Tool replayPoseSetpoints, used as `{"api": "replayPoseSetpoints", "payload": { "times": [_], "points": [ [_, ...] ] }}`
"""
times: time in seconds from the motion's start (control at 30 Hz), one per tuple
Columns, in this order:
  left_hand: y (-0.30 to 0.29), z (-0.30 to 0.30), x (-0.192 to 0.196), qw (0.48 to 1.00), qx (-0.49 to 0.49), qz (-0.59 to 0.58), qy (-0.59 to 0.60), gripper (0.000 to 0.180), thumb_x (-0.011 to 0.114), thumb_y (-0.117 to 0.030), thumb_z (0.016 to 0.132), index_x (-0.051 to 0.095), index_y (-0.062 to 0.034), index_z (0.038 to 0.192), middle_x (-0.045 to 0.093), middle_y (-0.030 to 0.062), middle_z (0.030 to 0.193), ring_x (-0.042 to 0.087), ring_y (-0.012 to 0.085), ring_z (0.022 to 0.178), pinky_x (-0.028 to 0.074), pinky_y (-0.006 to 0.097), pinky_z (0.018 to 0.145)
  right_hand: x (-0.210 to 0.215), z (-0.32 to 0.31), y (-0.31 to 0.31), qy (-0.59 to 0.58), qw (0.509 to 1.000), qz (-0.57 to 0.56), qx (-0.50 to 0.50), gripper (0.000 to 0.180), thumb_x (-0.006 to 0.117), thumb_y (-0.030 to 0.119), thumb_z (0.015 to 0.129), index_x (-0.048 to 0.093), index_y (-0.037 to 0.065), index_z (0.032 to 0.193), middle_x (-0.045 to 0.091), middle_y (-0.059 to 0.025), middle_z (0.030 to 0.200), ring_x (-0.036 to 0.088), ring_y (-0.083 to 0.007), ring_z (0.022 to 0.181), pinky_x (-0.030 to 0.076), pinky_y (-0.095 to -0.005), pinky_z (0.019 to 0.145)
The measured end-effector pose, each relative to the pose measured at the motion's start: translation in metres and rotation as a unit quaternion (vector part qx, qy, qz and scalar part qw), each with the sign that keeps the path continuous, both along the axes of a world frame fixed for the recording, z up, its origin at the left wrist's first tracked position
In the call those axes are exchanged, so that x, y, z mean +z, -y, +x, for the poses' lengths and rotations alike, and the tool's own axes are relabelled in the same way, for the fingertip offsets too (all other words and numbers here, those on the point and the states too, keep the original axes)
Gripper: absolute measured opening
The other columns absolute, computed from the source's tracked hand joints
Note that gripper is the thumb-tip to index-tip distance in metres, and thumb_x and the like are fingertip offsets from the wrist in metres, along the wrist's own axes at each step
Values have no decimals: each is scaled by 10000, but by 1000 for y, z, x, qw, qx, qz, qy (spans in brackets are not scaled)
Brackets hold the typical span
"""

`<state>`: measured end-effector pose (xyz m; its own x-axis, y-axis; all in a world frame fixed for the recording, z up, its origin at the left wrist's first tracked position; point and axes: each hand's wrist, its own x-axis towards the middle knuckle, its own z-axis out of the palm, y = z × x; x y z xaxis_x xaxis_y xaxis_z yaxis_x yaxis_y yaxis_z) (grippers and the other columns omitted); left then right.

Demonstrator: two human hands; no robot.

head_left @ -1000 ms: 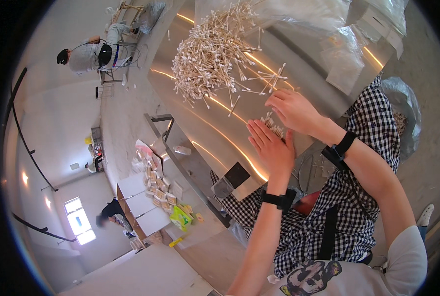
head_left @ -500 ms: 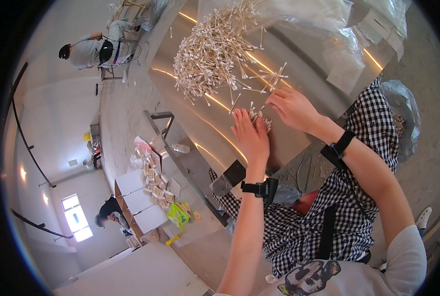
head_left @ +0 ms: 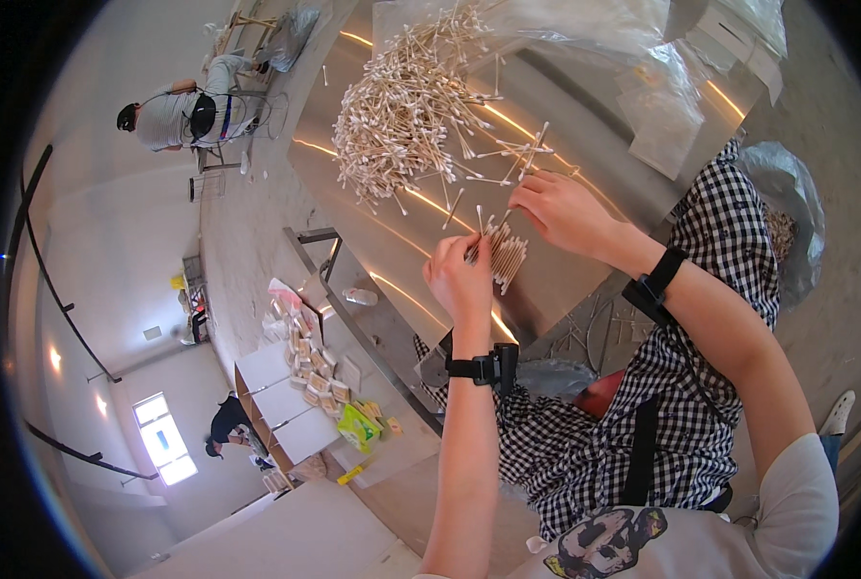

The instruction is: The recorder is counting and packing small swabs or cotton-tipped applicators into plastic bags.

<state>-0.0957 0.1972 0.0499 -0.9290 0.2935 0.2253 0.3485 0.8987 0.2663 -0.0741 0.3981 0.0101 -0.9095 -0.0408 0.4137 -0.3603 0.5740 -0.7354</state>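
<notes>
A small bundle of cotton swabs [head_left: 510,262] lies roughly lined up on the metal tabletop, with a few swabs sticking out at its far end. My left hand [head_left: 461,278] is closed at the bundle's left side, thumb and fingers on the swabs. On the other side my right hand [head_left: 568,214] pinches at the bundle's far end, where a swab's tip meets its fingertips. Just beyond lie some loose crossed swabs [head_left: 522,159]. Farther off is a big heap of cotton swabs [head_left: 402,106].
Clear plastic bags [head_left: 657,111] lie at the table's far right. A bag of swabs [head_left: 783,232] stands low at my right. Left of the metal table [head_left: 585,125], a lower table holds many small packs [head_left: 319,372] and a green packet [head_left: 358,427]. Two people are at work farther left.
My left hand has drawn back and left from lying flat over the bundle, and its fingers have curled. My right hand has moved slightly left toward the bundle, which shows more now.
</notes>
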Motion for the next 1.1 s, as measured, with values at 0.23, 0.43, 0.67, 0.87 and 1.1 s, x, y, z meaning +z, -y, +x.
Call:
{"api": "replayPoseSetpoints", "payload": {
  "times": [0.23, 0.43, 0.67, 0.87, 1.1],
  "points": [
    [1, -7, 0, 998, 28, 27, 43, 138, 709, -185, 863, 736, -54, 901, 679, 56, 861, 643, 209, 794, 473, 338, 795, 1, 0, 0, 10, 1000, 13, -1, 140, 631, 37, 800, 631, 44, 940, 636, -107, 931, 615, -300, 945, 489, -405, 842],
    [13, -17, -2, 981, 84, 141, 101, 147, 678, -169, 902, 705, -26, 884, 658, 80, 860, 631, 202, 756, 505, 333, 711, 2, 0, 0, 8, 1000, 12, -4, 135, 631, 45, 796, 626, 42, 931, 632, -112, 920, 615, -300, 937, 489, -406, 839],
    [22, -24, -9, 978, 102, 146, 112, 146, 659, -176, 917, 689, -34, 932, 640, 85, 888, 625, 219, 763, 500, 347, 709, 2, -1, 0, 3, 1000, 12, -6, 127, 631, 56, 796, 617, 46, 922, 620, -110, 899, 612, -301, 929, 489, -407, 833],
    [23, -26, -7, 983, 75, 146, 85, 168, 660, -176, 932, 696, -12, 947, 663, 57, 783, 612, 140, 703, 491, 295, 656, 5, -1, 0, 38, 999, 21, 10, 136, 616, 53, 843, 626, 60, 979, 627, -103, 959, 601, -301, 984, 484, -413, 859],
    [19, -23, 2, 986, 112, 78, 93, 194, 665, -232, 924, 706, -46, 963, 698, 76, 816, 644, 194, 737, 504, 333, 690, -1, -2, -1, 5, 1000, 19, -4, 126, 635, 92, 809, 614, 51, 926, 620, -105, 918, 603, -290, 946, 485, -399, 841]
  ]
}}
